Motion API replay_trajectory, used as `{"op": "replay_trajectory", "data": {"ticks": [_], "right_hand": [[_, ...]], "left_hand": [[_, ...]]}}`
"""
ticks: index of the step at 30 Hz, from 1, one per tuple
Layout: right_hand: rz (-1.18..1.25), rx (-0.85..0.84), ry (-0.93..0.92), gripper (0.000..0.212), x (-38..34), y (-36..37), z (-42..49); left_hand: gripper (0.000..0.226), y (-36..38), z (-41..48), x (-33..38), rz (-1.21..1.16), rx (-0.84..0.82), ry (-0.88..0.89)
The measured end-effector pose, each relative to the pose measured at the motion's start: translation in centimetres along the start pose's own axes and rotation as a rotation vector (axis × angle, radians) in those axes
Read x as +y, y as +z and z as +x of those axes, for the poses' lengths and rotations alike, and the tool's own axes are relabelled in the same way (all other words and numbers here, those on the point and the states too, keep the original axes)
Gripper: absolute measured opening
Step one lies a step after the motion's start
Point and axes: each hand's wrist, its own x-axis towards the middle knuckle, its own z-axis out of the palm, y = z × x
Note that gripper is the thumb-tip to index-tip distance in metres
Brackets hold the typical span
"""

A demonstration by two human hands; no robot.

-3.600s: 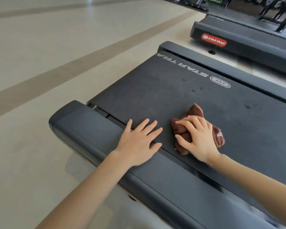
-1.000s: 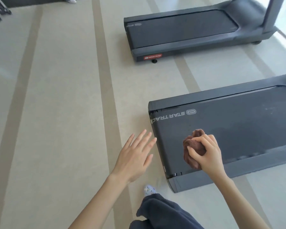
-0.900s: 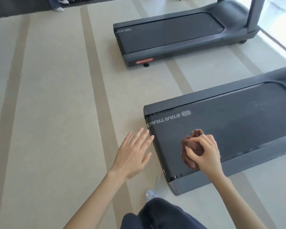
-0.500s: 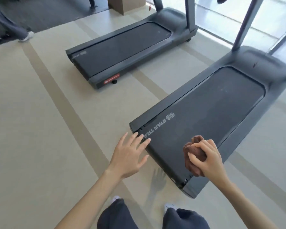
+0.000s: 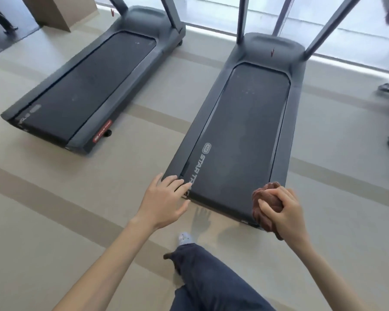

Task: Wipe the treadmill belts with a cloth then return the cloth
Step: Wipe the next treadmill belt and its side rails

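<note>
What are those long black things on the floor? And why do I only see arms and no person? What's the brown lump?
The camera sits on the person's head and looks down, so you see only their arms, a leg in dark blue trousers and a shoe. The long black things are treadmills, machines people run on. The near treadmill is right in front, and the far treadmill is to the left. The flat dark strip on top is the belt, which has nothing on it but tiny pale specks. The right hand has its fingers curled round a scrunched brown cloth for wiping the belts. The left hand is open, fingers spread, by the near treadmill's corner, holding nothing.
</note>
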Motion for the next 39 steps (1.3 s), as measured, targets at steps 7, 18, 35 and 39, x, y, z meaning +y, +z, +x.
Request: {"op": "replay_trajectory", "data": {"ticks": [7, 18, 35, 39], "right_hand": [[-0.095, 0.069, 0.019, 0.013, -1.0, 6.3, 5.4], [0.102, 0.208, 0.197, 0.015, -7.1, 14.8, 14.6], [-0.007, 0.555, 0.405, 0.016, -20.1, 32.9, 21.0], [-0.058, 0.624, 0.520, 0.019, -21.8, 35.1, 20.0]], "left_hand": [[0.047, 1.0, 4.8, -7.4, -0.004, -0.227, 0.083], [0.046, -0.2, 11.5, -21.3, 0.045, -0.135, 0.197], [0.048, 0.2, 22.6, -42.4, -0.031, -0.198, 0.651], [0.052, 1.8, 25.4, -43.6, -0.019, -0.311, 0.798]]}}
